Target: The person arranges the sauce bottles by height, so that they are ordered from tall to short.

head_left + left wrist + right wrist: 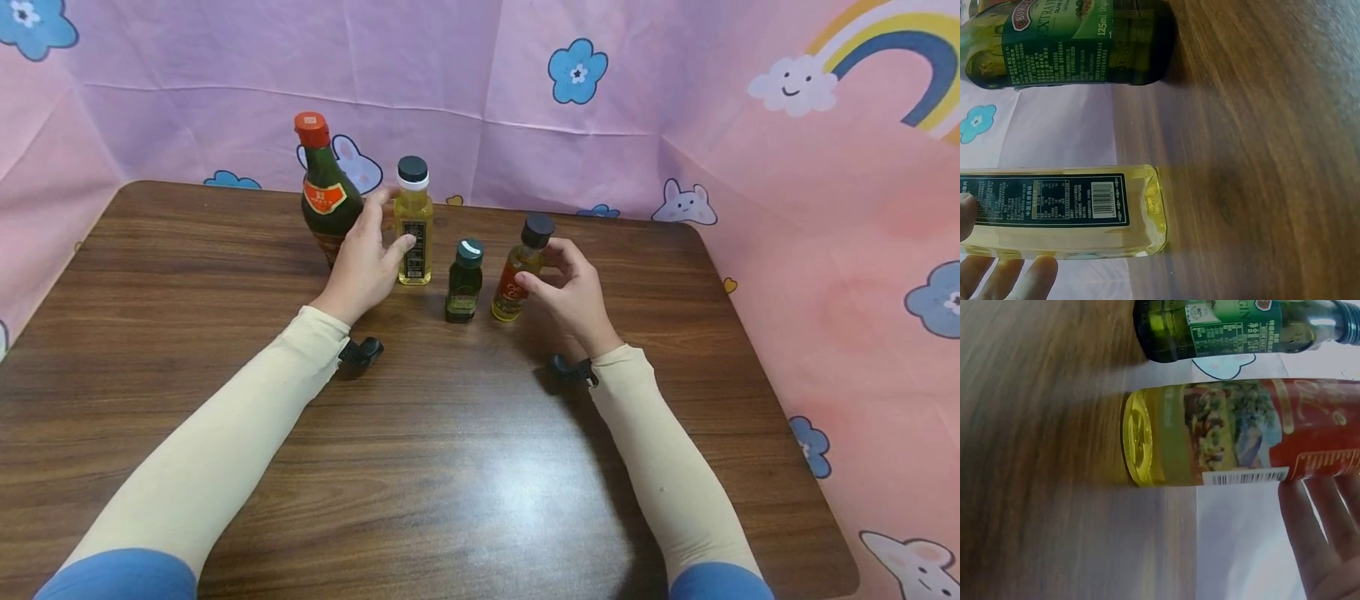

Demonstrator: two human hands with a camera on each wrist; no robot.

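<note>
My left hand [366, 264] holds a clear bottle of yellow oil [416, 213] with a dark cap and a black label, thumb across the front and fingers behind. In the left wrist view its barcode [1104, 200] faces the camera. My right hand [573, 292] grips a red-labelled oil bottle [513, 282] with a black cap; it leans a little to the right in the head view. Between the two stands a small dark green olive oil bottle [464, 287], upright and untouched. Both held bottles have their bases at the tabletop.
A tall dark green bottle [327, 197] with a red cap stands behind my left hand, its lower part hidden. All of this is on a brown wooden table [420, 467] with rounded corners. A patterned pink and purple cloth [480, 58] hangs round the back and sides.
</note>
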